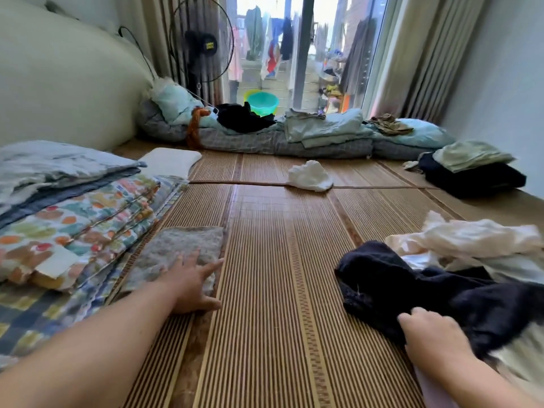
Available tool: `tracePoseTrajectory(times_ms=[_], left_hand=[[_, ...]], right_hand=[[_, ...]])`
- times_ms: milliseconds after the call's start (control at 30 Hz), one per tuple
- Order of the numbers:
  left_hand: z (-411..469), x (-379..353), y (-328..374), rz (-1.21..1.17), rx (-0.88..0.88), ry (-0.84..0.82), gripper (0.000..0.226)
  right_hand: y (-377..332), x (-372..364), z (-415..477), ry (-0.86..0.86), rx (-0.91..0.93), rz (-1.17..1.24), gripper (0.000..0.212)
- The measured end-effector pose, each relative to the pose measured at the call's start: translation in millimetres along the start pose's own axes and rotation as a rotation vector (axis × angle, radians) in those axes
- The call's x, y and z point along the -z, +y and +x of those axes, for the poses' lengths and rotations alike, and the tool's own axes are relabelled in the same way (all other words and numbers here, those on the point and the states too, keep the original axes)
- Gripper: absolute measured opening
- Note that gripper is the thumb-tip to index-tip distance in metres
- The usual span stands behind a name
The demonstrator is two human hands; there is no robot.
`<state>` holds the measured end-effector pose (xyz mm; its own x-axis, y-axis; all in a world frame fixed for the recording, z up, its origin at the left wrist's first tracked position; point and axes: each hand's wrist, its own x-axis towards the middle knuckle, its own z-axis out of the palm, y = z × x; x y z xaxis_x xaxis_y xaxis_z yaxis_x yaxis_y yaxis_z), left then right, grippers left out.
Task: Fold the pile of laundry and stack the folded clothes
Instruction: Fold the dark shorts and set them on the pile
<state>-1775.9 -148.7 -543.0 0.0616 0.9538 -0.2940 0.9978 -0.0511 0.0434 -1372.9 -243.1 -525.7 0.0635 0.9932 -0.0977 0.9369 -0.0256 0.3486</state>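
Note:
A folded grey cloth (179,248) lies on the bamboo mat (273,290) at the left. My left hand (191,282) rests flat on its near edge with fingers spread. On the right, a dark navy garment (412,287) lies crumpled at the front of a loose pile of cream and white clothes (471,240). My right hand (432,331) grips the near edge of the navy garment, fingers curled into the fabric. A small white garment (310,175) lies alone further back on the mat.
Folded colourful bedding (73,225) and a grey-blue folded quilt (53,169) fill the left side. A folded stack with a green top over dark clothes (471,169) sits at the far right. Bedding rolls (294,136), a fan (203,48) and a window stand behind.

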Motion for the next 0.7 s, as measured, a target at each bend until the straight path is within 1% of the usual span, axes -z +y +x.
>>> tracePoseTrajectory(times_ms=[33,100,167,233,300,367,433,467,500,533,600,700], left_hand=[[-6.8,-0.3,20.0,-0.044,-0.043,0.031,0.099],[-26.7,4.5,70.1,-0.108,-0.181,0.086,0.096],[-50.8,17.5,123.1,-0.122,-0.339,0.130,0.093],[-71.9,34.9,169.4,-0.151,-0.467,0.168,0.096],[-92.4,57.9,205.2,-0.225,-0.543,0.251,0.105],[-112.9,85.9,226.2,-0.343,-0.569,0.420,0.116],[-133.3,119.3,230.2,-0.447,-0.561,0.606,0.124],[-144.6,137.3,226.4,-0.459,-0.572,0.658,0.124],[-157.1,155.0,221.5,-0.458,-0.604,0.669,0.119],[-168.5,170.8,215.4,-0.458,-0.648,0.637,0.111],[-195.9,197.2,205.4,-0.464,-0.732,0.512,0.097],[-224.2,221.1,196.0,-0.479,-0.818,0.370,0.093]], right_hand=[[0.9,4.5,-1.6,0.009,-0.016,0.042,0.018],[10.3,17.3,-4.8,0.057,-0.071,0.242,0.019],[22.2,42.6,-8.9,0.160,-0.099,0.452,0.018],[31.2,80.1,-15.4,0.240,-0.030,0.552,0.015],[39.0,128.8,-31.8,0.267,0.076,0.596,0.014],[48.1,176.4,-53.2,0.249,0.192,0.609,0.011],[59.6,218.1,-82.1,0.215,0.300,0.608,0.020],[65.0,234.7,-96.2,0.214,0.345,0.589,0.026],[69.4,250.1,-109.9,0.226,0.380,0.557,0.030],[72.2,262.6,-120.3,0.240,0.405,0.523,0.033],[76.2,282.8,-139.6,0.277,0.436,0.485,0.035],[79.1,299.9,-155.9,0.303,0.487,0.519,0.032]])
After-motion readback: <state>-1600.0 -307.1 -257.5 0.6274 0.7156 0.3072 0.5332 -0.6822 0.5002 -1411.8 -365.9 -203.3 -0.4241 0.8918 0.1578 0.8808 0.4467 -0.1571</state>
